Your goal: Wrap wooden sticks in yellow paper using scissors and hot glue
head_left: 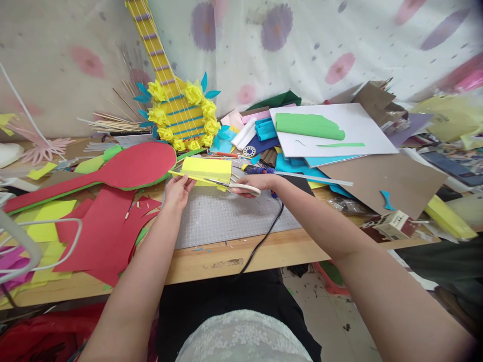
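My left hand (179, 191) is closed, pinching a narrow yellow paper strip (190, 177) that slants across the front of it. My right hand (254, 184) is wrapped round the handles of a pair of white-handled scissors (249, 189), whose blades point left at the strip. Whether the blades are open or closed is too small to tell. Just behind them lies a folded yellow paper sheet (211, 166). Beneath both hands is a grey gridded cutting mat (222, 216). Beside my right hand rests a blue glue gun (260, 170) with a long glue stick (313, 177) sticking out.
A red paddle-shaped cutout (139, 163) and red paper scraps (101, 226) lie at left. Behind stands a yellow flower-trimmed guitar (181, 110). A white board (362, 130) carrying a green paper roll (305, 125) sits at right. A black cord (264, 239) crosses the mat and table edge.
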The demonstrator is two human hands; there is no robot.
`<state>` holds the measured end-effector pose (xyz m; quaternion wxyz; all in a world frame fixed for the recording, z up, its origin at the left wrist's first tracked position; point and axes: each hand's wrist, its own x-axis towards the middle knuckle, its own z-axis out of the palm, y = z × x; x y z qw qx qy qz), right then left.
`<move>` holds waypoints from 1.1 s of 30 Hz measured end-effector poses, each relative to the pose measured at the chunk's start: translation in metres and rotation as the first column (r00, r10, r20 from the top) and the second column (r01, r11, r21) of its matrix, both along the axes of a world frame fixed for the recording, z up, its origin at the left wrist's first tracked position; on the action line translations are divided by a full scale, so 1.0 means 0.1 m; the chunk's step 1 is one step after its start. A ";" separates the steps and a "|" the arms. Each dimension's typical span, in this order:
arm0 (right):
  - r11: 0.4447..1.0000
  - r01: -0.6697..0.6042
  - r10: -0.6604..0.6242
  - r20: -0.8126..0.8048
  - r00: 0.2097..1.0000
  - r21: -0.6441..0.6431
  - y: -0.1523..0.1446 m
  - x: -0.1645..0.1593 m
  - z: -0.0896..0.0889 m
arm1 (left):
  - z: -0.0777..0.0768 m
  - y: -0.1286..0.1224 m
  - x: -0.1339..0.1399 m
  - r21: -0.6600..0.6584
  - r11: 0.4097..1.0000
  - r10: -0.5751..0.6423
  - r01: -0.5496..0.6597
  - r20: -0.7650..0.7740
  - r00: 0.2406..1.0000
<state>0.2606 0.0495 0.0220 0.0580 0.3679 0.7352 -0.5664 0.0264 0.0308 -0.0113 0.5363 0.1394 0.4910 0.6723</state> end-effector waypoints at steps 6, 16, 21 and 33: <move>0.999 -0.038 0.038 -0.002 0.999 0.026 0.01 -0.01 0.01 | 0.02 -0.04 0.02 -0.015 1.000 -0.007 0.007 0.005 1.000; 0.990 -0.135 0.137 0.059 0.989 -0.031 0.00 0.06 0.10 | 0.00 -0.05 -0.01 0.026 0.999 -0.022 0.022 0.002 1.000; 0.992 -0.122 0.124 0.066 0.990 -0.038 0.02 0.01 0.05 | 0.00 -0.05 0.05 0.034 0.999 -0.019 0.019 0.011 1.000; 0.983 -0.137 0.144 0.044 0.989 -0.125 0.10 -0.04 0.07 | 0.01 -0.08 0.02 0.046 0.999 -0.022 0.024 -0.036 0.999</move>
